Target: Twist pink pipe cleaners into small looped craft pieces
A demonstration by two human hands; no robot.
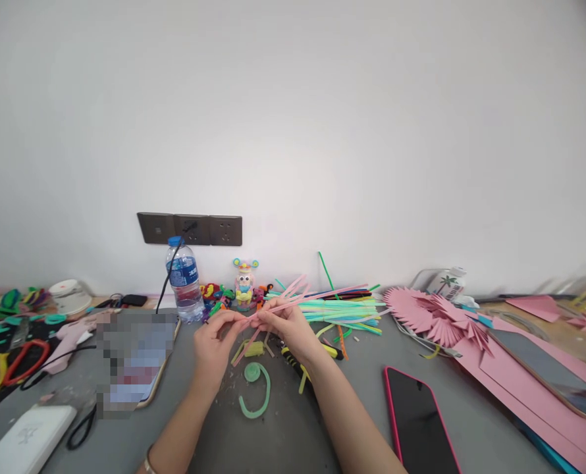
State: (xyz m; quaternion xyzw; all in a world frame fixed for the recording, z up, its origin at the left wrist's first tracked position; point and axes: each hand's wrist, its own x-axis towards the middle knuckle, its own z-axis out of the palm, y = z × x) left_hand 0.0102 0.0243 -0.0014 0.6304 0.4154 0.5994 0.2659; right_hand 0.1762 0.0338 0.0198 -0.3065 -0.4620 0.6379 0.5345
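Observation:
Several pink pipe cleaners [293, 301] are held up between both hands above the grey table. My left hand [217, 339] pinches their near end between thumb and fingertips. Close beside it, my right hand [288, 326] grips the same stems, whose long ends fan out to the upper right and one end points down left. Below the hands lies a pale green pipe cleaner [266, 395] with a coiled end. A small yellow-green folded piece [254, 349] sits just under my fingers. Behind my right hand is a bundle of coloured pipe cleaners [345, 309]. Black-and-yellow pliers [293, 361] are partly hidden by my right forearm.
A water bottle [185, 283] and a small figurine [244, 283] stand by the wall. Phones lie left [145, 362] and right [421, 421]. Scissors [26, 362], a glue gun [68, 342] and a white power bank [31, 441] are at left; folded pink paper [436, 316] is at right.

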